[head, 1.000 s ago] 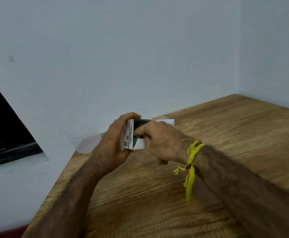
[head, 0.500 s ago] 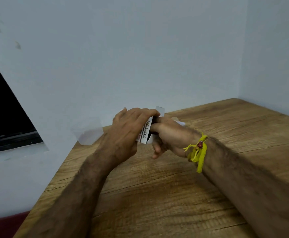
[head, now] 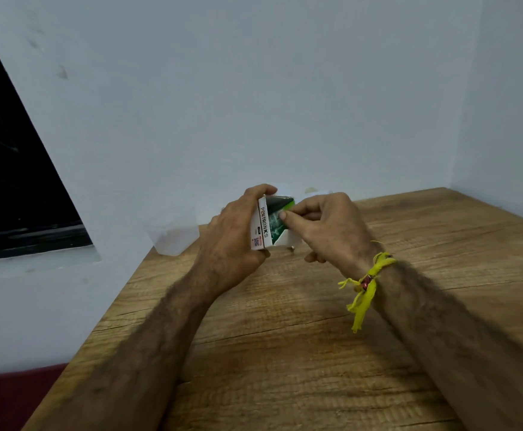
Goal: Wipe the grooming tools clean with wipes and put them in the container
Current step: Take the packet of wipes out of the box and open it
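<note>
- Because the small box [head: 261, 223] is held in the air above the wooden table [head: 285, 353], a slip is judged the largest risk: the box is gripped only by the left hand [head: 232, 234], whose fingers are curled over its top edge and whose thumb is tucked beneath, and a hard tug on the contents could pull it free.
- A translucent container [head: 176, 236] is seen on the table at about 9 o'clock from the box, against the wall; were the box dropped or swung that way, the light tub could probably be knocked over.
- A torn flap is the next concern, since the white end flap [head: 288, 239] hangs open at 4 o'clock of the box and could be creased by the right hand [head: 328, 231].
- That right hand is pinching the green-printed insert [head: 277, 223] at the box's open end, forefinger laid on its face; if it is drawn out crooked it may jam.
- The box is seen as white card, printed in dark lettering down its narrow side, with a small code at the lower end.
- No grooming tool or wipe is visible yet; whether the insert holds one cannot be told.
</note>
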{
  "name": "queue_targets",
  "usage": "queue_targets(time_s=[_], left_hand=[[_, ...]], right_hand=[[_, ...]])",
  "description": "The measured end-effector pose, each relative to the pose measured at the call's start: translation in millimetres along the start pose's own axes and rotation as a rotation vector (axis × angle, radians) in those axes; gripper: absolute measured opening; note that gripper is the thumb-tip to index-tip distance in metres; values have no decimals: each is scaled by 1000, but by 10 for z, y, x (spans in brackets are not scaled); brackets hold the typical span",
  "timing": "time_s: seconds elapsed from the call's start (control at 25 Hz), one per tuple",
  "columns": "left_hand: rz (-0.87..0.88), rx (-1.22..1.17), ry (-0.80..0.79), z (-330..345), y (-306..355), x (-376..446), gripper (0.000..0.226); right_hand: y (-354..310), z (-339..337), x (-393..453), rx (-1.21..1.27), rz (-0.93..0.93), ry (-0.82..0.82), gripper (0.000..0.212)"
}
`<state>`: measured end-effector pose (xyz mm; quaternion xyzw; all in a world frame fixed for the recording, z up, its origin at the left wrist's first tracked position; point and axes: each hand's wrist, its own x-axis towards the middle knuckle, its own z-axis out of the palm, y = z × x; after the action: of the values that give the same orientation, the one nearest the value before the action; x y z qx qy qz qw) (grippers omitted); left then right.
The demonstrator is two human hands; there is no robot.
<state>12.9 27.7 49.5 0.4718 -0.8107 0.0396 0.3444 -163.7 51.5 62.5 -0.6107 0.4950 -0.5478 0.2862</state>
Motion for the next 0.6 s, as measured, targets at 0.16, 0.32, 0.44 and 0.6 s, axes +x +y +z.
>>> queue_targets(time_s=[0.16, 0.32, 0.44, 0.6], left_hand=[[-44, -109, 27, 70, 109, -7, 100], [-89, -175, 79, 148, 114, -3, 101], [-134, -255, 96, 180, 88, 11, 102], [-170, -326, 117, 227, 111, -5, 103]], right_hand=[[-11, -38, 38, 60, -20, 98, 4], [-31, -91, 63, 144, -85, 161, 8], [-64, -108, 74, 221, -144, 238, 15], [-120, -164, 85, 308, -203, 349, 23]])
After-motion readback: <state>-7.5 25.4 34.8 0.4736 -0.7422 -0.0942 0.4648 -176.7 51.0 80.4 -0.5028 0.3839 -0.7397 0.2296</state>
